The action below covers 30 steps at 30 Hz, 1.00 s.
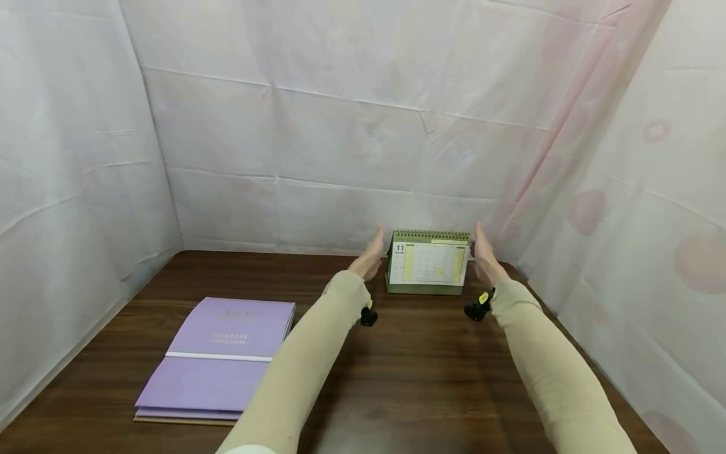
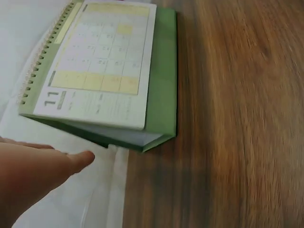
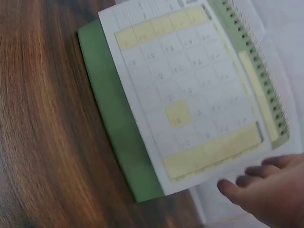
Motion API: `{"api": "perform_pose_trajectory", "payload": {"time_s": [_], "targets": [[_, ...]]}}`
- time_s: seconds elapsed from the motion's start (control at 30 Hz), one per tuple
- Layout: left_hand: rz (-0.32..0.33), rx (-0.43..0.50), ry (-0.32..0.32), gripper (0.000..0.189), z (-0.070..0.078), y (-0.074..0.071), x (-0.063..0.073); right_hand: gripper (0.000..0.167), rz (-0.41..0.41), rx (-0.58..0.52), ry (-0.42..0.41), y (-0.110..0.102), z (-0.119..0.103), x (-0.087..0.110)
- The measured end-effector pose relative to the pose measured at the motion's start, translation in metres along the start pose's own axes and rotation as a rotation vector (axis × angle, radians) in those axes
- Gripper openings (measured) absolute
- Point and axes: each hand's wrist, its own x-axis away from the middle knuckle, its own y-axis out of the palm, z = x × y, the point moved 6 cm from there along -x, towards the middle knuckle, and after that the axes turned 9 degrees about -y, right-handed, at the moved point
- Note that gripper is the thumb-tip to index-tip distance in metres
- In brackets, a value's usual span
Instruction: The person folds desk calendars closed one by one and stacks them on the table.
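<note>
A green spiral-bound desk calendar (image 1: pixel 428 263) stands upright like a tent near the back of the table, its page showing 11 and a grid with yellow bands. My left hand (image 1: pixel 371 255) is held just beside its left side, fingers straight; in the left wrist view a gap shows between the thumb and the calendar (image 2: pixel 97 61). On the other side my right hand (image 1: pixel 486 257) is raised with fingers extended, close to the calendar's right edge. In the right wrist view the fingertips of the right hand (image 3: pixel 273 190) lie near the page corner, and contact is hard to judge.
A purple spiral-bound calendar (image 1: pixel 227 378) with a white band across it lies flat at the left of the dark wooden table (image 1: pixel 408 378). Pale hanging sheets (image 1: pixel 340 139) enclose the table at the back and both sides.
</note>
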Motion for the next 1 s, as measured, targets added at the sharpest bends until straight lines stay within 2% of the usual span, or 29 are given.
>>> {"api": "perform_pose_trajectory", "payload": {"time_s": [0.13,0.4,0.67,0.8,1.0], "targets": [[-0.04,-0.006,-0.007,0.073,-0.005,0.012,-0.006,0.086,-0.09,-0.079,0.06,0.003,0.01,0.004],[-0.022,-0.034,0.008,0.071,-0.003,0.008,-0.012,0.085,-0.056,-0.036,0.124,0.007,0.004,0.007],[-0.01,-0.044,-0.027,0.072,0.003,0.003,-0.014,0.084,-0.055,-0.021,0.186,0.01,-0.011,0.013],[-0.013,-0.049,-0.022,0.069,0.007,0.0,-0.014,0.082,-0.069,-0.079,0.186,0.011,-0.017,0.015],[-0.011,-0.062,-0.005,0.071,0.018,-0.003,-0.01,0.074,-0.054,-0.138,0.126,0.013,-0.033,0.013]]}}
